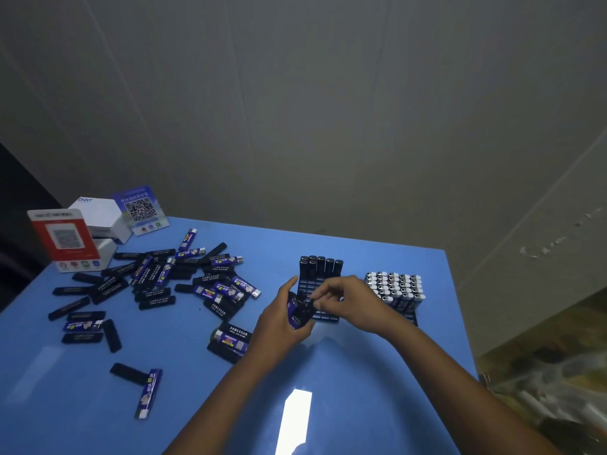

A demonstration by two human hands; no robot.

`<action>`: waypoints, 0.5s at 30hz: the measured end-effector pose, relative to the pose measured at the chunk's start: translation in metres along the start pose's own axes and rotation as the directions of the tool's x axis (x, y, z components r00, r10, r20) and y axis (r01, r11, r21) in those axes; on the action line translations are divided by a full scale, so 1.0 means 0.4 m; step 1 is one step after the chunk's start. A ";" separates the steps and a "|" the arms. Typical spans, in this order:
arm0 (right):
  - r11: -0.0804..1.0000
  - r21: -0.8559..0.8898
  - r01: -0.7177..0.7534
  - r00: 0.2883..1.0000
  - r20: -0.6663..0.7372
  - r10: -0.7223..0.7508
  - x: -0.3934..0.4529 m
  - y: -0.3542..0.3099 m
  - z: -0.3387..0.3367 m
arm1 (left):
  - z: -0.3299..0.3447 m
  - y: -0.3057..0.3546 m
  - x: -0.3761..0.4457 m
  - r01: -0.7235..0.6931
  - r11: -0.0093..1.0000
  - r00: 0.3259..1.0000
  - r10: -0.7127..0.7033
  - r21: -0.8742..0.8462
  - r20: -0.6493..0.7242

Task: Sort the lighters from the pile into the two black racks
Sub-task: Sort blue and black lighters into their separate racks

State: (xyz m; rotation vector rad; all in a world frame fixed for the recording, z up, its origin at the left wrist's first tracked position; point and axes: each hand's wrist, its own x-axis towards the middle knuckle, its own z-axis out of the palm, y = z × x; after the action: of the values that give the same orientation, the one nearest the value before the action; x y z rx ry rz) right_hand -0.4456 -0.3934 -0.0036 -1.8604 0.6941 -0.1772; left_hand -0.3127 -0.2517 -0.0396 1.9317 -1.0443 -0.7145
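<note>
A pile of black and blue lighters (170,284) lies scattered over the left half of the blue table (361,372). Two black racks stand at the table's right. The nearer rack (323,315) has a row of black lighters (321,266) upright at its far side. The right rack (412,315) is packed with white-topped lighters (394,287). My left hand (279,323) grips a small bunch of lighters (299,311) in front of the nearer rack. My right hand (348,298) pinches one black lighter (312,303) at the top of that bunch.
Two white boxes (101,218) and two QR-code stands, red (62,238) and blue (141,210), sit at the table's far left corner. A grey wall rises behind. The table's right edge drops off beside the right rack. A few lighters (147,392) lie near the front.
</note>
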 end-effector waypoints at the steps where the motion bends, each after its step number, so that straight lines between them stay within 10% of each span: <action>1: 1.000 -0.008 -0.002 1.000 -0.016 0.002 0.005 0.000 -0.005 | -0.003 -0.002 0.002 0.005 1.000 1.000 -0.005 -0.001 -0.003; 15: 0.979 -0.196 -0.051 0.949 -0.314 -0.014 0.106 0.020 -0.059 | -0.055 -0.089 0.116 0.046 0.999 0.999 -0.046 0.022 -0.020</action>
State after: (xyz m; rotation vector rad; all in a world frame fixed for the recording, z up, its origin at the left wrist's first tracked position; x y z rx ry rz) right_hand -0.4242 -0.4374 -0.0098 -2.0411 0.9787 -0.4114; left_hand -0.2584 -0.2714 -0.0631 1.9836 -1.0027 -0.7111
